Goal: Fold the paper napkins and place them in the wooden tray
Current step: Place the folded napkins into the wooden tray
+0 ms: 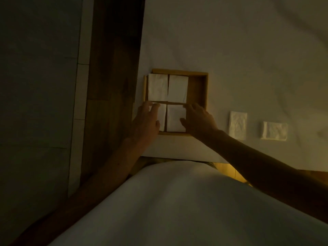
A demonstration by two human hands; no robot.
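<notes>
While the room lay dim under a weak yellowish light, a white table (248, 50) filled the upper right of the frame. Dark wooden boards (113, 68) and pale tiles (35, 86) ran down the left. The wooden tray (198, 89) sat at the table's left edge, near centre frame, with a thin bar dividing it into an upper and a lower part.

Four folded white napkins lay inside it, two side by side in each part:
- upper left napkin (158, 87)
- upper right napkin (178, 89)
- lower left napkin (162, 118)
- lower right napkin (174, 119)

Bare wood showed to the right of the upper pair. Two crumpled folded napkins, one (237, 125) nearer the tray and one (274, 131) farther right, lay on the table.

The left hand (145, 121) rested with extended fingers on the lower left napkin, its grip released. The right hand (198, 121) touched the right edge of the lower right napkin with thumb spread, its grip likewise released. A white garment (168, 201) filled the lower frame.
</notes>
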